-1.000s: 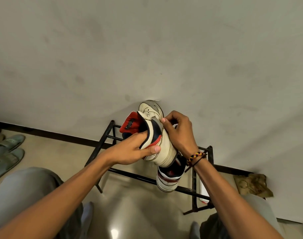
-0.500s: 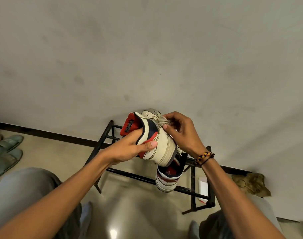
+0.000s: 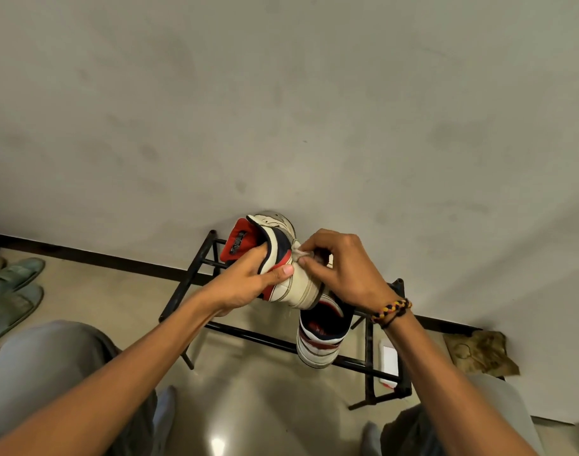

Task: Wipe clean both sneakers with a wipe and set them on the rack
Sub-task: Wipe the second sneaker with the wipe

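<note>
Head view: one sneaker [image 3: 319,337] sat on the rack [image 3: 368,343]; left hand [image 3: 248,284] gripped the second sneaker [image 3: 281,258], right hand [image 3: 344,268] fingers pinching the wipe [image 3: 298,255]; wiping apparently unfinished.

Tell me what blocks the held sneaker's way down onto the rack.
Nothing visible blocks it. The second sneaker already sits at the right end of the rack; the bars left of it are bare, directly below the held sneaker in the left hand.
</note>
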